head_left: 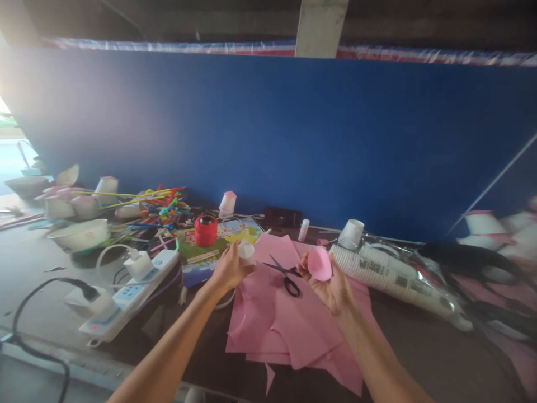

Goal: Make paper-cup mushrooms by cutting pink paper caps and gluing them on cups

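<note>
In the head view my left hand (230, 266) is closed round a small white paper cup (246, 253), its round end turned towards me. My right hand (331, 286) holds a rounded piece of pink paper (319, 264) between thumb and fingers. The cup and the pink piece are apart. Between my hands, black-handled scissors (289, 280) lie with blades slightly spread on overlapping pink paper sheets (289, 322). Behind them stands a small white tube (304, 229), perhaps glue. A red spool (206, 232) rests on a colourful book (197, 263) beyond my left hand.
A white power strip (130, 296) with plugged-in chargers and cables lies at left. Behind it are a bowl (81, 236) and bundled pipe cleaners (168, 204). A long sleeve of stacked paper cups (390, 280) lies at right. A blue panel (268, 140) rises behind the table.
</note>
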The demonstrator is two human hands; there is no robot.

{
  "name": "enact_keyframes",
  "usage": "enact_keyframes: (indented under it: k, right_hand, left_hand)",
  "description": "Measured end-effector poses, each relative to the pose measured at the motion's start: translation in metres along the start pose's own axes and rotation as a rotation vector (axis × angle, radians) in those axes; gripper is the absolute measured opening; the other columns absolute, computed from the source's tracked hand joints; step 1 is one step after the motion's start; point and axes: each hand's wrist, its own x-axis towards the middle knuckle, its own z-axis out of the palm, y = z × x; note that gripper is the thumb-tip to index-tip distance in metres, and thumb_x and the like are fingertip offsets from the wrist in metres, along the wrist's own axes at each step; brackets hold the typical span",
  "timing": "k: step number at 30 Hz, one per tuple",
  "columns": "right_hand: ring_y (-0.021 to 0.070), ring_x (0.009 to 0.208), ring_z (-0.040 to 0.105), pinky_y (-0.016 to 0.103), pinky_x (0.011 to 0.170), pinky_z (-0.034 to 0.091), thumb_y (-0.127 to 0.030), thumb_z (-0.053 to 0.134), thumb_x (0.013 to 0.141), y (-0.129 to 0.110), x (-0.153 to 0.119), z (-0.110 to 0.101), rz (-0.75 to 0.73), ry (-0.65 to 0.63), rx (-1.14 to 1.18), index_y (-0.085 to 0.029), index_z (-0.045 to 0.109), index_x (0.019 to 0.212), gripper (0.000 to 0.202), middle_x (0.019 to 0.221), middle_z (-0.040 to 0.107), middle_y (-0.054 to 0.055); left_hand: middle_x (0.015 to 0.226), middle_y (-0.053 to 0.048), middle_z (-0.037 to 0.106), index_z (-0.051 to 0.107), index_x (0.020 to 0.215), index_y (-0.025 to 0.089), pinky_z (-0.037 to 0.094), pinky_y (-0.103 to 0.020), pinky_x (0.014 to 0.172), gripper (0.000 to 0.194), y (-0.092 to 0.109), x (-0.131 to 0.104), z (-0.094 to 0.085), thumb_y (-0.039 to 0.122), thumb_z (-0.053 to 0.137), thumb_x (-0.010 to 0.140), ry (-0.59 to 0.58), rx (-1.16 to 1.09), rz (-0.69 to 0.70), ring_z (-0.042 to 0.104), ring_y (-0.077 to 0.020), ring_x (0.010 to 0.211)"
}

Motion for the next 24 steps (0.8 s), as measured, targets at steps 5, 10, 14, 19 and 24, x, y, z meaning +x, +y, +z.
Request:
enact_keyframes:
  k: [5,10,14,19,24]
  right_hand:
    - [0.0196,0.08,0.063,0.045,0.084,0.051,-0.042,0.05,0.083,-0.001,0.002,0.0,0.016,0.071,0.039,-0.018,0.063,0.087,0.028,0.085,0.068,0.005]
    - [0.0192,0.076,0.063,0.044,0.083,0.051,-0.043,0.047,0.084,-0.001,0.004,-0.001,0.032,0.097,0.04,-0.017,0.063,0.086,0.031,0.084,0.068,0.006]
    - [0.0203,0.073,0.063,0.045,0.076,0.053,-0.045,0.045,0.084,-0.001,0.006,-0.001,0.047,0.099,0.006,-0.017,0.062,0.089,0.032,0.085,0.068,0.007]
    - [0.0212,0.072,0.062,0.042,0.073,0.051,-0.049,0.044,0.083,0.001,0.004,-0.001,-0.087,0.123,-0.328,-0.019,0.062,0.085,0.035,0.079,0.066,0.004]
    - [0.0206,0.073,0.058,0.036,0.077,0.045,-0.039,0.059,0.077,-0.001,0.002,-0.004,-0.274,0.162,-0.739,-0.022,0.063,0.079,0.017,0.068,0.064,0.001]
  left_hand:
    - [0.102,-0.006,0.058,0.039,0.119,0.016,0.045,-0.034,0.078,0.061,0.034,-0.003,-0.011,0.031,0.064,0.065,-0.005,-0.241,-0.078,0.058,-0.0188,0.084]
    - [0.096,-0.007,0.059,0.043,0.114,0.015,0.046,-0.027,0.07,0.058,0.06,-0.014,-0.007,0.034,0.067,0.065,-0.281,-0.583,0.006,0.056,-0.0171,0.082]
    - [0.096,-0.006,0.059,0.047,0.112,0.017,0.045,-0.029,0.069,0.059,0.063,-0.025,0.012,0.032,0.071,0.059,-0.431,-0.427,0.058,0.055,-0.0184,0.079]
    - [0.101,-0.006,0.06,0.045,0.114,0.019,0.044,-0.031,0.078,0.063,0.056,-0.034,0.027,0.031,0.071,0.057,-0.353,-0.409,0.11,0.055,-0.0214,0.09]
    - [0.097,-0.004,0.061,0.05,0.103,0.02,0.044,-0.031,0.077,0.051,0.051,-0.037,0.03,0.03,0.071,0.057,-0.363,-0.427,0.124,0.056,-0.0208,0.088]
